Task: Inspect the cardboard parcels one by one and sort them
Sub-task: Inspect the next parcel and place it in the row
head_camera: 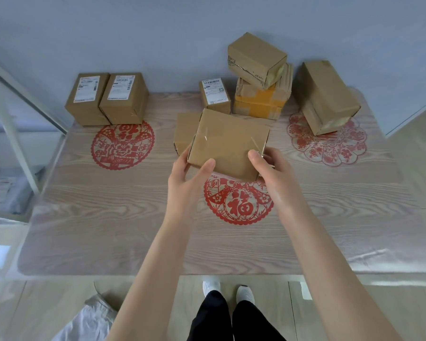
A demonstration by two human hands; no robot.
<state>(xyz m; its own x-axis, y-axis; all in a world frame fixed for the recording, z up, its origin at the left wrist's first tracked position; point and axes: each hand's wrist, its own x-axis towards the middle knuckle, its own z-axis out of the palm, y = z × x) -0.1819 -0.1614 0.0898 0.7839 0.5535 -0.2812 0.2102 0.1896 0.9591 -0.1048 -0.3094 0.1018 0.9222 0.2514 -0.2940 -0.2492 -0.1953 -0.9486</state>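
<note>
Both my hands hold one flat taped cardboard parcel [228, 141] up above the middle of the table. My left hand [186, 178] grips its near left corner, thumb on top. My right hand [268, 173] grips its near right corner, thumb on top too. Behind it lie a plain parcel [185, 130] and a labelled small parcel [214, 96]. Two labelled parcels [106, 98] stand side by side at the back left. A tilted stack of parcels [260, 77] and a big leaning parcel [326, 97] are at the back right.
The wood-grain table [108, 217] carries three red paper-cut decorations: left [123, 145], centre [239, 203], right [330, 143]. A white metal frame [12, 134] stands left of the table, with grey bags under it. My feet [228, 292] show below the near edge.
</note>
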